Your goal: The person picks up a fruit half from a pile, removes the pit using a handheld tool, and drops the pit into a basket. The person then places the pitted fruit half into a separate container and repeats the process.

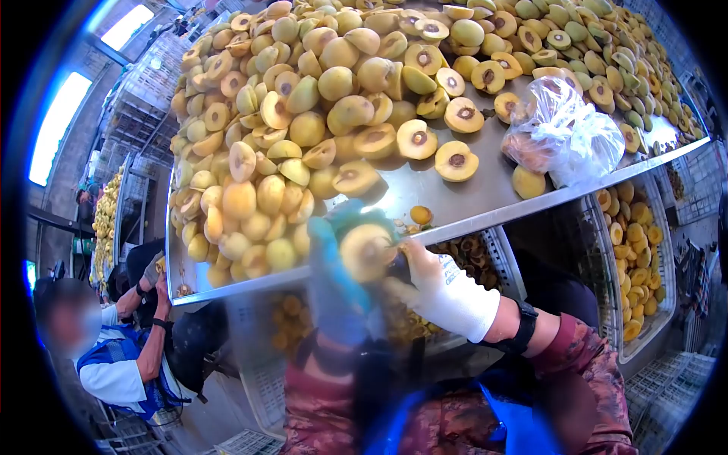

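Note:
My left hand (337, 265), in a blue-green glove and blurred by motion, holds a yellow peach half (368, 252) just in front of the table edge, cut face up with the pit area showing. In a white glove, my right hand (440, 284) is pinched against the side of that half. Something small and dark shows at its fingertips, too blurred to name. Beyond both hands, a large heap of peach halves (307, 129) covers much of the metal table (485, 193). A small yellow piece (421, 215) lies near the edge.
A clear plastic bag (569, 136) rests on the table at right. Below stand a crate of peach halves (633, 250) and a crate of darker pieces (493, 262), partly hidden by my arm. Another person (125, 349) sits at left, hands at the table corner.

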`<state>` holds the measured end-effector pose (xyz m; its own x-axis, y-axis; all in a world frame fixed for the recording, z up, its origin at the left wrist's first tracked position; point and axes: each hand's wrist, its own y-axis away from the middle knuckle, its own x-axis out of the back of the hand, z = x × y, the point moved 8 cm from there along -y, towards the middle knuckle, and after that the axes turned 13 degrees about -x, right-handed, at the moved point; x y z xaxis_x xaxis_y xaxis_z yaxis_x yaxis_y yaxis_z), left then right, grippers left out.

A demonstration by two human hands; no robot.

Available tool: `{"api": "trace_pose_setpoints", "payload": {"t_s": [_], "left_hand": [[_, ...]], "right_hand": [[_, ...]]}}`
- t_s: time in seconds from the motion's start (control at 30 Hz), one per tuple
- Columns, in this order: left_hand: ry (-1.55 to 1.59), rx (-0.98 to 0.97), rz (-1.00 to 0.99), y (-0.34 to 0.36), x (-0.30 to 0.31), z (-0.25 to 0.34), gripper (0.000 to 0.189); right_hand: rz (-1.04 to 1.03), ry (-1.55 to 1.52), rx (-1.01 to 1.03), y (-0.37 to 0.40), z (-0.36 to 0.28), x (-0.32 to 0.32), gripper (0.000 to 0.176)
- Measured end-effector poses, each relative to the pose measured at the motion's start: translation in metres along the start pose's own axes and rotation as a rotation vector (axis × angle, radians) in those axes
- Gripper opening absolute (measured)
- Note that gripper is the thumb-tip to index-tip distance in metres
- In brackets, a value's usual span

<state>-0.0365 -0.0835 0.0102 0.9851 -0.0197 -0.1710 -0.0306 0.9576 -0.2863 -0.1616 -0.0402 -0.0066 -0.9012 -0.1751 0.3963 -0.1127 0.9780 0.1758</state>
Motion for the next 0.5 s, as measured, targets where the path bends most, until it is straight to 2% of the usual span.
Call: {"api": "trace_pose_setpoints", "payload": {"t_s": [0.07,0.13,0.2,0.33,0.4,0.5], "left_hand": [[-0.223,-0.115,-0.038,0.003,-0.007,0.019,0.037],[-0.221,-0.141,-0.057,0.005,-0.007,0.017,0.051],[-0.387,-0.221,-0.120,0.007,-0.003,0.015,0.057],[-0.904,-0.469,-0.266,0.012,-0.003,0.018,0.053],[-0.960,-0.490,-0.279,0.015,-0.004,0.018,0.053],[-0.770,-0.419,-0.245,0.016,0.000,0.012,0.056]], "right_hand": [[0.000,0.007,0.014,-0.001,0.004,-0.004,0.033],[0.014,0.014,0.044,-0.001,0.003,-0.005,0.031],[0.012,0.014,0.048,-0.001,0.002,-0.006,0.028],[0.015,0.028,0.044,0.001,0.001,-0.006,0.025],[0.025,0.037,0.092,0.003,0.000,-0.009,0.026],[0.005,0.025,0.152,0.009,0.003,-0.014,0.035]]}}
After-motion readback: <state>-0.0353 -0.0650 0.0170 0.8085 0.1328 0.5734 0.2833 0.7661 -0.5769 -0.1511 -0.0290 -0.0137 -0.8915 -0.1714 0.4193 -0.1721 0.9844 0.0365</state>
